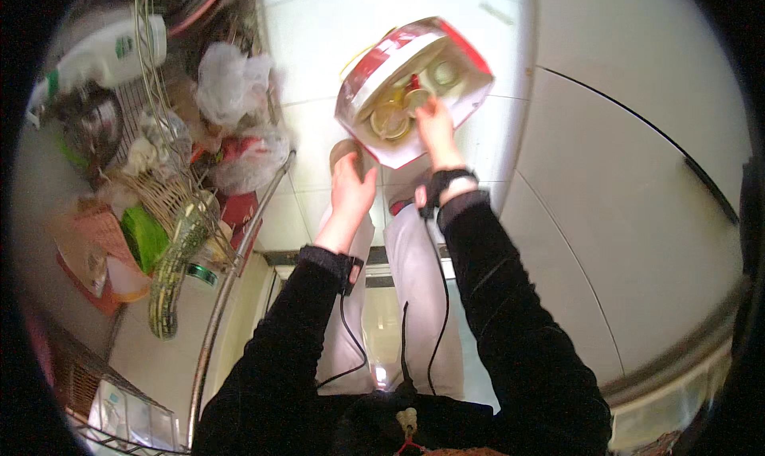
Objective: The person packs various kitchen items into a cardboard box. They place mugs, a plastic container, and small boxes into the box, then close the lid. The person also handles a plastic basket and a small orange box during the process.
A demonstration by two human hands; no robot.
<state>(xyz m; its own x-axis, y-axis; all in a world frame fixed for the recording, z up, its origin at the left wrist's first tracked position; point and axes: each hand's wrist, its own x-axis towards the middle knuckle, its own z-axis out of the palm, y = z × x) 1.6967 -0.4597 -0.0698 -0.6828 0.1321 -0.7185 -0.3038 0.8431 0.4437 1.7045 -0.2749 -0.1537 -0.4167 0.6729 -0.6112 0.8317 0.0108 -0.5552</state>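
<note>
A red and white cardboard gift box (412, 157) stands on the floor in front of my feet, its top open. My right hand (435, 121) reaches into it, its fingers around the rim of a small jar (416, 102) with a round top. Beside that jar sits a wider round container (388, 121) with a gold-coloured rim, and a pale green round-topped container (443, 72) lies toward the far right corner. Something slim and red (414, 82) sticks up between them. My left hand (354, 184), fingers apart and holding nothing, hovers by the box's near left corner.
Left of me, a metal wire rack (222, 312) holds a long striped green squash (173, 277), plastic bags (230, 82), a wicker basket (158, 190) and a white bottle (113, 50). Smooth pale panels (621, 175) rise on the right. Cables hang from both my wrists.
</note>
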